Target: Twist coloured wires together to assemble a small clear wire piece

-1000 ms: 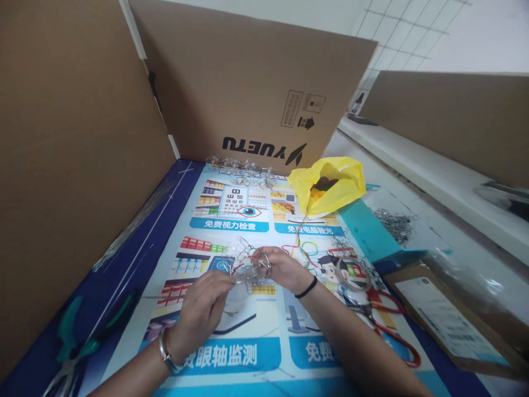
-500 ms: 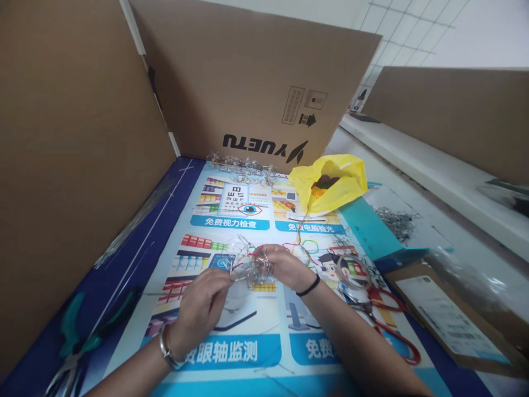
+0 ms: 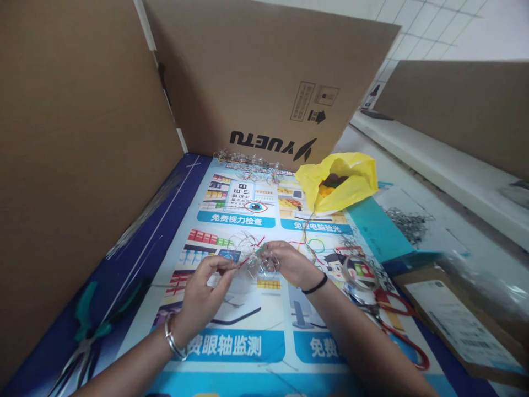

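Over the printed poster [image 3: 264, 380], a tangled bundle of thin silvery wire [image 3: 253, 263] with red and green thread hangs between my hands. My right hand [image 3: 287, 263] is closed on the bundle's right side. At its left, my left hand [image 3: 209, 289] pinches a strand of red thread between thumb and fingertips. Coloured threads [image 3: 306, 237] run from the bundle up to a yellow bag [image 3: 341, 179], which lies open with dark and orange contents.
Green-handled pliers [image 3: 88, 331] lie at the left, near straight wires [image 3: 144, 215]. Red-handled scissors [image 3: 384, 320] and a roll of clear tape [image 3: 360, 273] are at the right. Cardboard walls [image 3: 256, 71] stand behind and left. More wire pieces [image 3: 407, 223] lie beyond a teal sheet [image 3: 378, 231].
My left hand has turned, its fingers now spread more around the pinch on the red thread. The whole view has shifted a little, so things appear farther right.
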`<move>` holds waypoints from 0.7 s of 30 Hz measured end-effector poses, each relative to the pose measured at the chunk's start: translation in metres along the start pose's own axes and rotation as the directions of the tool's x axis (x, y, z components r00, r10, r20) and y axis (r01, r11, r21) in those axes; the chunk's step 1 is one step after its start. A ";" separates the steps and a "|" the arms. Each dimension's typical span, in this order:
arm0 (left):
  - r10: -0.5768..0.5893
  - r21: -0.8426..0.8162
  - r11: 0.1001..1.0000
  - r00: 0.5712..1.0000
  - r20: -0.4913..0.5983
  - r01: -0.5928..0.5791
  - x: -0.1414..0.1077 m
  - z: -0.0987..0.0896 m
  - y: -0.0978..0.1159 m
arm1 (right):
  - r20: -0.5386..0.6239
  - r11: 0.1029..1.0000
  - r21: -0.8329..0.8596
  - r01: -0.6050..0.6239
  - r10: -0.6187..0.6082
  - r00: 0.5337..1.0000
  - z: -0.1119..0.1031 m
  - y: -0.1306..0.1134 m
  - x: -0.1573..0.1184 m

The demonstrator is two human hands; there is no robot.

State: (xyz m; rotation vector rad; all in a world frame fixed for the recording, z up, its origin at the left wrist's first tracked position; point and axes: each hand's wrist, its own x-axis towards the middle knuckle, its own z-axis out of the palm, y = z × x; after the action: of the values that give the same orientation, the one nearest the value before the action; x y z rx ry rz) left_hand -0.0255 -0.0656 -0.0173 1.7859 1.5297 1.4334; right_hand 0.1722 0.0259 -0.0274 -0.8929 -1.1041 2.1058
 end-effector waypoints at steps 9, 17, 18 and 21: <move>0.150 0.081 0.984 0.983 0.111 -0.159 0.000 -0.002 0.003 | -0.021 0.998 -0.058 0.036 -0.037 0.999 -0.008 -0.002 0.006; 0.049 0.163 0.985 0.997 0.055 -0.057 -0.001 0.005 -0.004 | -0.121 0.919 -0.373 0.125 -0.182 0.976 0.001 -0.014 0.009; 0.032 0.162 0.986 0.998 0.057 -0.041 -0.002 0.006 -0.005 | -0.144 0.906 -0.406 0.122 -0.195 0.970 0.001 -0.016 0.008; 0.011 0.169 0.985 0.997 0.073 -0.023 -0.005 0.008 -0.006 | -0.212 0.870 -0.483 0.103 -0.230 0.950 -0.001 -0.019 0.002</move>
State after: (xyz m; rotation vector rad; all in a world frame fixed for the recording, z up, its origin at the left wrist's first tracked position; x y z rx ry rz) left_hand -0.0212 -0.0651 -0.0276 1.9307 1.6460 1.2648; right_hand 0.1755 0.0367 -0.0115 -1.2092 -1.5128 1.5416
